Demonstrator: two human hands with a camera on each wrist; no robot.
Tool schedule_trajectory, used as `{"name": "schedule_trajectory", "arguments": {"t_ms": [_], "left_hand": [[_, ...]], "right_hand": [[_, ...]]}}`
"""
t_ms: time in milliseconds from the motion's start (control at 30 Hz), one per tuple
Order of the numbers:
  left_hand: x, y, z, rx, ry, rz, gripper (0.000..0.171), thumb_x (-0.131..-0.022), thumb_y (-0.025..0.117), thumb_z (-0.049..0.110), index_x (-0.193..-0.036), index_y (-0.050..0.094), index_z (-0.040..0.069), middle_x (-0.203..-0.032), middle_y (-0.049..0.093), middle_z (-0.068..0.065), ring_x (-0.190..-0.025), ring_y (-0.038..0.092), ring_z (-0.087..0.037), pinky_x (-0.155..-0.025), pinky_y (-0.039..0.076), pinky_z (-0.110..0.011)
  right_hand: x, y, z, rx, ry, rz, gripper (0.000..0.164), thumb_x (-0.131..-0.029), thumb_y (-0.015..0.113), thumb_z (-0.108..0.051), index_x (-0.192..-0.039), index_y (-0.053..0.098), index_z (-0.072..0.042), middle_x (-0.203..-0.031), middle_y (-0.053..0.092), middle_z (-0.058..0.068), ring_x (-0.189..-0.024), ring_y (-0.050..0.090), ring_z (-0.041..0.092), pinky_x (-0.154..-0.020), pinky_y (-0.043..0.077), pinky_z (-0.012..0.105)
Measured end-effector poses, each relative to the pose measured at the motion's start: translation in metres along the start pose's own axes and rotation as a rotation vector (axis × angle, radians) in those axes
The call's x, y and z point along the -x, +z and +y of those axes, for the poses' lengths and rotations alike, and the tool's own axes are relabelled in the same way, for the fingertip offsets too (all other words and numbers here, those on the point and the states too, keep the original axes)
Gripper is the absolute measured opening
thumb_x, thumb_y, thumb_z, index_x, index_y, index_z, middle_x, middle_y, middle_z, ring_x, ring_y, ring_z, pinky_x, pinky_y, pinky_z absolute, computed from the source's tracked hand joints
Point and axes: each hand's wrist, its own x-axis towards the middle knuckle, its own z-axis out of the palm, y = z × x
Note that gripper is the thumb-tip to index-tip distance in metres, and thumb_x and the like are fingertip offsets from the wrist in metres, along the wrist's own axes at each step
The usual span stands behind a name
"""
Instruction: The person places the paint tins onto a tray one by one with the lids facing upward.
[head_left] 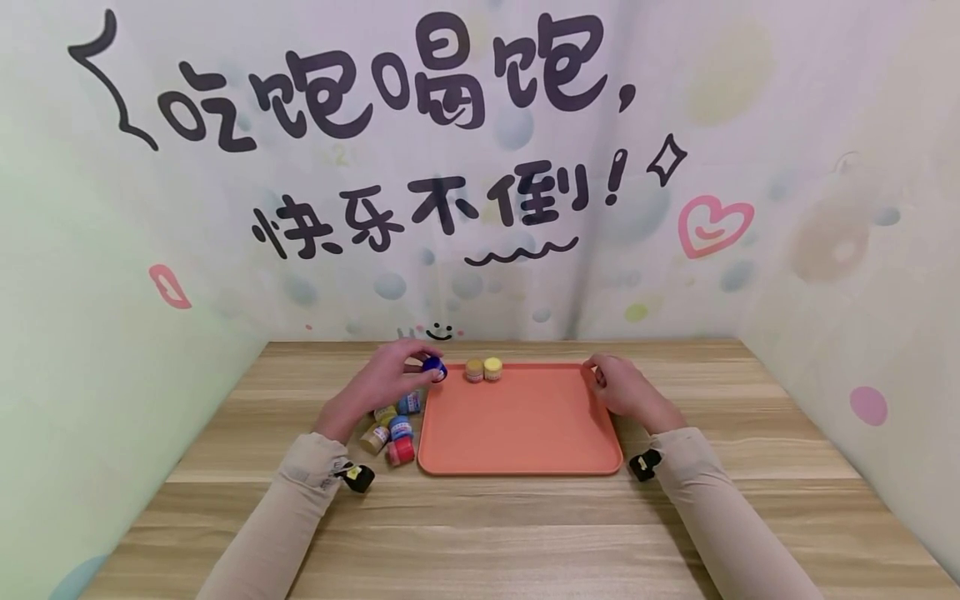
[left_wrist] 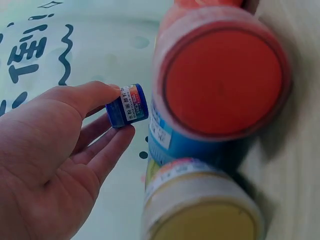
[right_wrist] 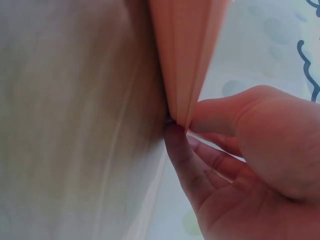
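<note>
My left hand (head_left: 388, 373) pinches a small dark blue paint jar (head_left: 433, 369) between thumb and fingers, at the far left corner of the orange tray (head_left: 517, 429). In the left wrist view the jar (left_wrist: 128, 106) is tilted, its printed label showing. Two jars, a tan one (head_left: 474, 371) and a pale yellow one (head_left: 492, 369), stand side by side along the tray's far edge. At the far right corner, my right hand (head_left: 628, 388) holds the tray's rim. The right wrist view shows thumb and index finger pinching that rim (right_wrist: 182, 65).
Left of the tray, several paint jars lie in a group on the wooden table (head_left: 465, 542): a red jar (head_left: 401, 451), a tan jar (head_left: 374, 438), blue jars (head_left: 401, 427) and a yellowish one (head_left: 385, 414). A printed wall (head_left: 525, 292) rises behind the table.
</note>
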Motion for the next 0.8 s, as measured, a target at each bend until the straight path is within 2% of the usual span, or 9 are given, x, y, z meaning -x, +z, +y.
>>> {"name": "schedule_trajectory", "arguments": {"t_ms": [200, 667, 800], "left_hand": [[-0.005, 0.005, 0.006, 0.005, 0.009, 0.003, 0.033, -0.101, 0.079, 0.016, -0.132, 0.073, 0.007, -0.129, 0.073, -0.013, -0.121, 0.073, -0.030, -0.098, 0.065, -0.038], [-0.013, 0.013, 0.016, -0.029, 0.056, 0.048, 0.034, -0.100, 0.080, 0.018, -0.131, 0.074, 0.006, -0.128, 0.076, -0.014, -0.117, 0.075, -0.031, -0.097, 0.065, -0.044], [-0.016, 0.015, 0.018, -0.010, 0.056, 0.054, 0.034, -0.100, 0.080, 0.020, -0.131, 0.075, 0.006, -0.129, 0.075, -0.013, -0.117, 0.075, -0.031, -0.098, 0.065, -0.045]], "right_hand": [[0.000, 0.000, 0.001, 0.005, 0.001, 0.003, 0.023, -0.104, 0.065, -0.003, -0.125, 0.070, 0.007, -0.092, 0.069, 0.013, -0.080, 0.059, 0.022, -0.076, 0.055, 0.041], [0.000, 0.000, 0.000, -0.002, 0.009, 0.001, 0.024, -0.105, 0.064, -0.003, -0.126, 0.070, 0.007, -0.094, 0.069, 0.014, -0.080, 0.060, 0.023, -0.076, 0.056, 0.041], [0.001, -0.001, -0.001, -0.006, 0.011, 0.000, 0.024, -0.105, 0.064, -0.003, -0.126, 0.069, 0.008, -0.093, 0.069, 0.015, -0.080, 0.060, 0.024, -0.074, 0.056, 0.042]]}}
